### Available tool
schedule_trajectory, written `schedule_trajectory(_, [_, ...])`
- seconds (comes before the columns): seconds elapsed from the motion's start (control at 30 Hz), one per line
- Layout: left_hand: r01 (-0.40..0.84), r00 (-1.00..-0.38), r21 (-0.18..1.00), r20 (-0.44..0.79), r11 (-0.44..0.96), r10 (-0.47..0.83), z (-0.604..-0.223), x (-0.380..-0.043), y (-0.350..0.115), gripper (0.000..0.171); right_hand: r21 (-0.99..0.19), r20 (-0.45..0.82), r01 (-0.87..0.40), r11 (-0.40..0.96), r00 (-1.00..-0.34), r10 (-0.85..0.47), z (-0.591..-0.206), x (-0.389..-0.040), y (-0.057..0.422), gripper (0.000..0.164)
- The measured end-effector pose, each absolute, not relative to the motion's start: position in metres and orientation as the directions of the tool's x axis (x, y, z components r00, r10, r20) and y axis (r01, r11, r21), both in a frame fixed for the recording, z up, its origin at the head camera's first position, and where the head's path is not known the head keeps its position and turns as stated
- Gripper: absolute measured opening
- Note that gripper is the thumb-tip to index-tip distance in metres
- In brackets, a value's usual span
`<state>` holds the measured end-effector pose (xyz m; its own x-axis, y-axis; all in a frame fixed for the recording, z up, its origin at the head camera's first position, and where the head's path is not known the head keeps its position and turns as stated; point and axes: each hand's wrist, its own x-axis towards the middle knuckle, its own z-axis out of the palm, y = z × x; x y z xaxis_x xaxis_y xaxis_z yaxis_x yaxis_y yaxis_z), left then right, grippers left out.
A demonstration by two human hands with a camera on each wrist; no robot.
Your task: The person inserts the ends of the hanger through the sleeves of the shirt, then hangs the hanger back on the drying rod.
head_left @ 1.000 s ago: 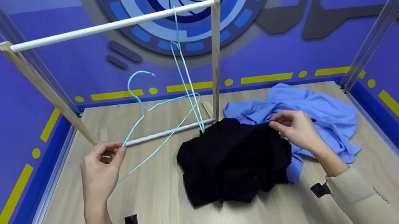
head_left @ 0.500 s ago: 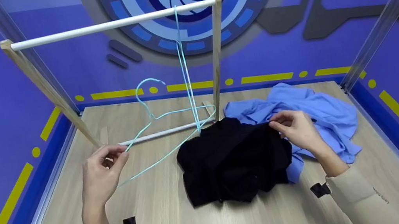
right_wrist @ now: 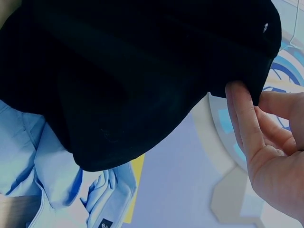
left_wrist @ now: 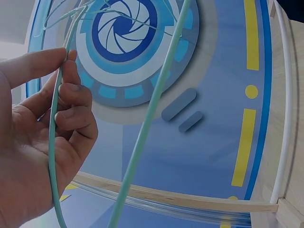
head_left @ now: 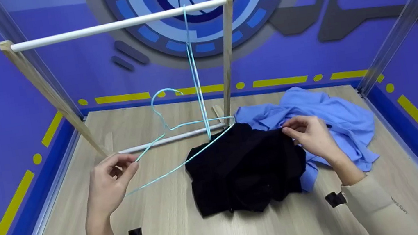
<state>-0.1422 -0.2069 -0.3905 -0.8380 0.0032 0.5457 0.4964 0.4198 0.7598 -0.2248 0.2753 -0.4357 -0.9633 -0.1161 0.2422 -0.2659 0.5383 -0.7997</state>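
My left hand (head_left: pixel 109 182) pinches one arm of a light teal clothes hanger (head_left: pixel 177 167) between thumb and fingers. The hanger's hook points up and its far end reaches over the black garment (head_left: pixel 242 170). In the left wrist view the hanger's bars (left_wrist: pixel 142 137) run past the palm. My right hand (head_left: pixel 311 135) pinches an upper edge of that garment, which lies bunched on the wooden table. In the right wrist view the black cloth (right_wrist: pixel 142 85) hangs from thumb and fingertips. A blue garment (head_left: pixel 343 126) lies crumpled behind and to the right.
A clothes rack (head_left: pixel 108 27) with a white top bar and wooden legs stands at the back left. Another teal hanger (head_left: pixel 197 78) hangs from its bar near the right end. Blue patterned walls (head_left: pixel 287 56) enclose the table (head_left: pixel 168 231) at the back and sides.
My left hand has tilted the hanger down and to the right, so its far end now overlaps the black garment. The hanging hanger has swung slightly. My right hand stays in place.
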Motion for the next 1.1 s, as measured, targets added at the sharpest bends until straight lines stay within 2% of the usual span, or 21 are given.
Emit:
schedule_trajectory(0.37, [0.505,-0.84,0.754,0.541,0.42,0.038,-0.415,-0.153,-0.217,0.018,-0.795,0.249,-0.275,0.541,-0.961,-0.123,-0.437,-0.225,0.277,0.01])
schedule_trajectory(1.1, [0.587,-0.805,0.748,0.578,0.309,0.13,-0.423,-0.155,-0.224,0.02,-0.802,0.216,-0.239,0.547,-0.97,-0.107,-0.441,-0.229,0.28,0.016])
